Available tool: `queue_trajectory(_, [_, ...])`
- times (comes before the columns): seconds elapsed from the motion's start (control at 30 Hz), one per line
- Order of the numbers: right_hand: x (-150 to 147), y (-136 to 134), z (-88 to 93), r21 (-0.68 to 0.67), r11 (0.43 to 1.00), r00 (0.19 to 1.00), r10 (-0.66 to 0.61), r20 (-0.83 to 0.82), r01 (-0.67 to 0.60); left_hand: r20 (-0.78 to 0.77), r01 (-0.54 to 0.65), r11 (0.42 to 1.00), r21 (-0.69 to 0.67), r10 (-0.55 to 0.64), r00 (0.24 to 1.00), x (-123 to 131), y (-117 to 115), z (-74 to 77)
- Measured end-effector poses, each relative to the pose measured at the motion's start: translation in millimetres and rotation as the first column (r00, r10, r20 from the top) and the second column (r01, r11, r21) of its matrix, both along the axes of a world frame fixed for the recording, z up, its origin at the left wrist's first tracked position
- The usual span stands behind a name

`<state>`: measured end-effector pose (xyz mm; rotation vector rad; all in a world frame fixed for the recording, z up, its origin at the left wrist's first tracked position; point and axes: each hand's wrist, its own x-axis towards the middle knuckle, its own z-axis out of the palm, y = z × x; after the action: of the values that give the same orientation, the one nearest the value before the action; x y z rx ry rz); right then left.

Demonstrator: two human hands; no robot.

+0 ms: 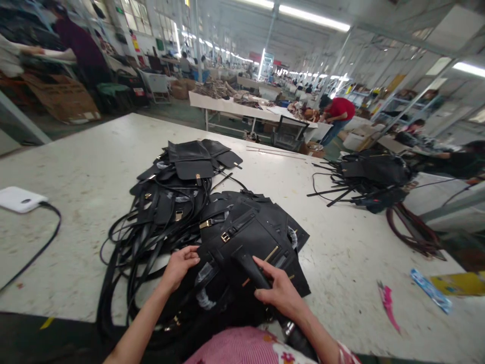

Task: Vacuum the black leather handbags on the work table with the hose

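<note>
My left hand [181, 269] is at the left edge of a black leather bag [261, 230], with thumb and fingertips closed on that edge. The bag lies flat on a heap of similar black bags and has a gold buckle [225, 236] and a gold zip. My right hand [282, 292] is wrapped round a black tool [257, 273] with a flat, flared nozzle and a silver ring [290, 328] lower down. Its nozzle points at the bag's front; whether it touches cannot be made out. Clear plastic wrap [204, 288] covers a handle between my hands.
More black bags [193, 162] with long straps lie behind and left. On the white table [91, 177] are a white device with a cable [22, 198], pink snips [387, 303], a yellow object [458, 284] and another black pile [375, 172]. Co-workers stand farther off.
</note>
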<state>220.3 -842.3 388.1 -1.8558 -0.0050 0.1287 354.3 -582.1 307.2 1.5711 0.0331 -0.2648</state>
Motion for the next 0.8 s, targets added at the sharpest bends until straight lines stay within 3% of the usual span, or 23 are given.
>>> queue_trajectory(0.1, [1,17,4.1,-0.054,0.991,0.993,0.119,0.013,-0.118,0.021,-0.056,0.998,-0.004,0.057,0.998,-3,7,1.6])
queue_trajectory(0.2, [10,32,-6.0,-0.081,0.978,0.981,0.192,0.004,-0.191,0.017,-0.052,0.998,-0.022,0.053,0.998,-4,4,1.5])
queue_trajectory(0.33, [34,46,-16.4,-0.014,0.986,0.986,0.165,-0.020,-0.165,-0.001,-0.027,0.999,-0.046,0.027,1.000,-2,-2,-0.5])
queue_trajectory(0.47, [49,46,-5.7,-0.021,0.997,0.997,0.080,0.023,-0.080,0.026,-0.002,0.999,-0.050,0.004,1.000,1,-7,-5.7])
queue_trajectory(0.6, [30,29,1.9,-0.059,0.993,0.995,0.100,0.024,-0.099,0.035,-0.037,0.999,-0.036,0.038,0.999,4,-8,-12.6])
queue_trajectory(0.8, [-12,11,-18.0,-0.043,0.985,0.982,0.161,-0.098,-0.166,0.033,-0.006,0.998,-0.063,0.008,0.999,7,-5,-16.2])
